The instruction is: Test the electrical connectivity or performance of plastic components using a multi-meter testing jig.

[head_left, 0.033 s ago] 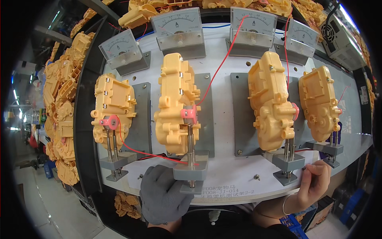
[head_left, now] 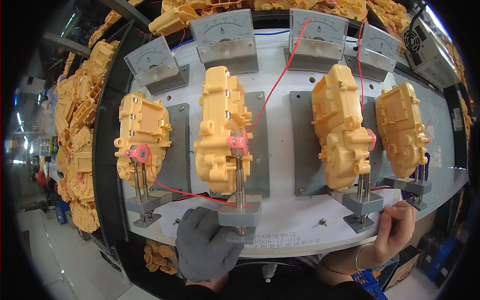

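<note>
My left hand (head_left: 206,250), in a grey glove, rests at the table's front edge, behind the grey pin block (head_left: 240,212) of the second fixture. Its fingertips are hidden, so their grip does not show. My bare right hand (head_left: 395,225) pinches a small metal toggle switch (head_left: 383,211) beside the third fixture's pin block (head_left: 362,202). Four yellow plastic gearbox housings stand upright on grey plates: far left (head_left: 142,125), centre left (head_left: 217,110), centre right (head_left: 340,115) and far right (head_left: 401,125). Metal pins reach up to the pink motor end (head_left: 238,144) of the centre-left housing.
Several analog meters, one (head_left: 220,35) at centre left, line the back. A white power unit (head_left: 430,52) stands at the back right. More housings (head_left: 82,110) are heaped beyond the black left rail (head_left: 111,125). A red wire (head_left: 277,80) hangs over the centre-left plate. Another small toggle switch (head_left: 323,222) sits at the front.
</note>
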